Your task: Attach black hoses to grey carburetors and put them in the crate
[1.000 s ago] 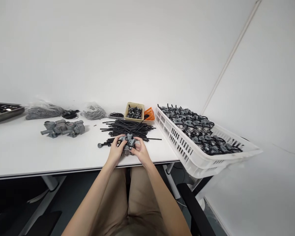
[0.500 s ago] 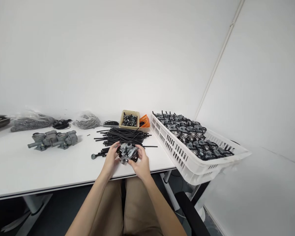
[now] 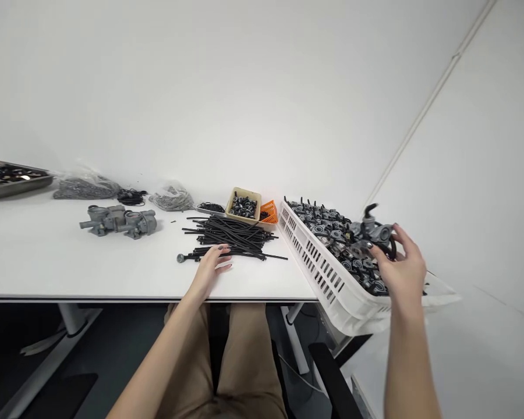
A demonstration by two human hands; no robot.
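My right hand (image 3: 404, 265) grips a grey metal carburetor (image 3: 367, 233) with a black hose on it, held over the white plastic crate (image 3: 318, 265). More carburetors (image 3: 325, 224) of the same kind fill much of that crate. My left hand (image 3: 212, 267) rests by the table's front, fingers apart and with nothing in them. Just beyond it lies a pile of black rubber hoses (image 3: 236, 235). A single round grey fitting (image 3: 180, 258) sits at the pile's left end.
Two bare carburetors (image 3: 133, 223) stand on the white table (image 3: 70, 262) at the left. Behind are bags of small parts (image 3: 172, 198), a cream tray (image 3: 244, 203) of fittings, an orange basket (image 3: 269, 212) and a metal tray (image 3: 17, 183). A chair armrest (image 3: 332, 378) is below the crate.
The carburetor has gone from between both hands over the table to above the crate, carried by my right hand. My left hand has let go of it. The view has turned slightly.
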